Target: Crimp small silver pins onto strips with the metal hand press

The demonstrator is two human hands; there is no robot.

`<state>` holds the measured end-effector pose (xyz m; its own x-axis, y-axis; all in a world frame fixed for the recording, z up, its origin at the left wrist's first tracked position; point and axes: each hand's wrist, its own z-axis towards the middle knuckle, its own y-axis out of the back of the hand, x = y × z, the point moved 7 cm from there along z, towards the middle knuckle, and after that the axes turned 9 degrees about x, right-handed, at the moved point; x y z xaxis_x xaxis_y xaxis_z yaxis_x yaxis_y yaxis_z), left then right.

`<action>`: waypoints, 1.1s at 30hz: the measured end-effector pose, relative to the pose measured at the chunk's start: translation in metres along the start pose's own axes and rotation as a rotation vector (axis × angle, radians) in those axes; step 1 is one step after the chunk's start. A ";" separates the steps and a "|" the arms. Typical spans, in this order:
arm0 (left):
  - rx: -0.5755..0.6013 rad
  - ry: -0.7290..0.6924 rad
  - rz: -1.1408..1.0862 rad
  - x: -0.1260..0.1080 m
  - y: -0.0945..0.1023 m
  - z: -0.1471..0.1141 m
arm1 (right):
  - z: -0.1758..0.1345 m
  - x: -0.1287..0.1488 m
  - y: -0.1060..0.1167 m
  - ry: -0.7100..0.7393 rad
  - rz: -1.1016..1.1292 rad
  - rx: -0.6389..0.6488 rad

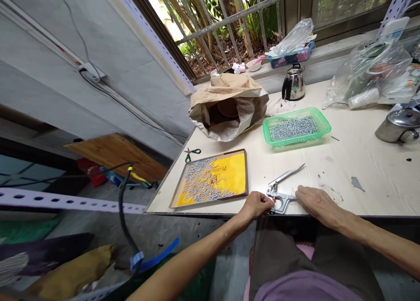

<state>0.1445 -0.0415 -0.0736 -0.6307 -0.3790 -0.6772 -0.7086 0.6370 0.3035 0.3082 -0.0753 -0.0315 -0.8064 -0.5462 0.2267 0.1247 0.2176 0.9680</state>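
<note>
A silver hand-press plier (281,200) lies at the table's front edge, its upper handle raised at an angle and its jaw facing left. My left hand (257,204) is at the jaw, thumb and fingertips pinched together. Whatever is between them is too small or hidden to make out. My right hand (316,202) is closed on the end of the lower handle, resting on the table. To the left, a shallow tray (246,174) with a yellow lining holds many small silver metal pins (203,189). Behind, a green plastic basket (324,127) contains many similar small metal pieces (293,128).
Green-handled scissors (192,153) lie beyond the tray's far left corner. A crumpled brown paper bag (229,99) stands open at the back. Steel kettles (295,82) and plastic-wrapped items (370,73) occupy the back and right. The table's left edge drops to the floor.
</note>
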 end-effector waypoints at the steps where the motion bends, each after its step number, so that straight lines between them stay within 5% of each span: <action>1: 0.025 0.010 0.015 0.001 0.000 0.001 | 0.001 -0.001 0.000 -0.008 0.004 0.018; 13: 0.109 0.079 0.046 -0.001 -0.001 0.002 | 0.002 -0.008 0.002 -0.013 0.060 0.125; 18: 0.126 0.080 0.045 -0.001 -0.002 0.002 | 0.012 -0.035 0.013 -0.028 0.013 0.056; 22: 0.110 0.055 0.041 -0.002 -0.002 0.002 | 0.025 -0.051 0.009 -0.013 -0.024 0.129; 33: 0.063 0.072 0.140 0.000 0.000 -0.001 | 0.022 -0.039 0.023 -0.119 -0.029 0.156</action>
<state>0.1442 -0.0421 -0.0730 -0.7445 -0.3290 -0.5809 -0.5922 0.7272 0.3471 0.3297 -0.0316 -0.0201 -0.8720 -0.4567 0.1762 0.0172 0.3311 0.9435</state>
